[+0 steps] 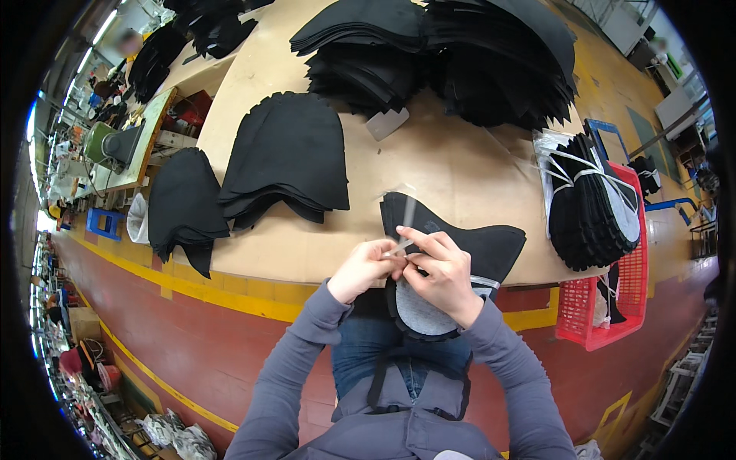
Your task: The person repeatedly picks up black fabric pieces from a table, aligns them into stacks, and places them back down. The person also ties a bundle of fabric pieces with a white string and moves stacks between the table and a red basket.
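At the table's near edge lies a bundle of black fabric pieces (483,241), with a grey piece (425,310) on top of its near end, which juts past the edge above my lap. A white tie strip (484,283) runs across the bundle. My left hand (368,266) is closed, its fingertips pinching the strip over the bundle. Close beside it, my right hand (445,272) also pinches the strip, and its thumb and forefinger nearly meet the left fingers. A loose end of the strip sticks up, blurred. Whether a knot is formed there cannot be made out.
Black cut-piece stacks lie left (188,199) and centre-left (287,157); taller piles (491,61) fill the table's far side. At the right edge, a tied bundle (590,203) rests by a red plastic basket (567,310). A blue stool (103,222) stands left.
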A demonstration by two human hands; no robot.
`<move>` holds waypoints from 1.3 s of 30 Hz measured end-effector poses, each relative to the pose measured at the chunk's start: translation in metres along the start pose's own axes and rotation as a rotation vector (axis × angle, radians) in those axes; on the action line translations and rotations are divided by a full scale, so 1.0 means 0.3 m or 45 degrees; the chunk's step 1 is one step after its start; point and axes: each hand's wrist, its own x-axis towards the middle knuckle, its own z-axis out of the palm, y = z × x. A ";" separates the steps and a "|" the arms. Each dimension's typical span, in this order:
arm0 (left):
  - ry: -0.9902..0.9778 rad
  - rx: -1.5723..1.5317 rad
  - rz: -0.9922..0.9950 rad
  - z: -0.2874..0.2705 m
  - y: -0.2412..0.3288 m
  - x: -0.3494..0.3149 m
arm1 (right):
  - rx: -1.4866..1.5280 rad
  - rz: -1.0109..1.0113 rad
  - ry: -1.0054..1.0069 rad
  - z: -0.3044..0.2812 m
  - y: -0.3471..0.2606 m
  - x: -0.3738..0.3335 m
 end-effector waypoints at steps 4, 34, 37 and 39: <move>0.119 0.159 0.181 0.015 0.022 -0.004 | 0.058 0.047 -0.039 0.010 0.023 0.005; -0.009 0.013 0.244 -0.005 -0.068 -0.028 | 0.614 0.407 -0.338 -0.054 0.047 0.015; -0.060 0.020 0.188 -0.014 -0.058 -0.022 | 0.452 0.342 -0.330 -0.048 0.038 0.028; -0.087 0.069 0.204 -0.013 -0.037 -0.026 | 0.404 0.160 -0.217 -0.018 0.055 0.003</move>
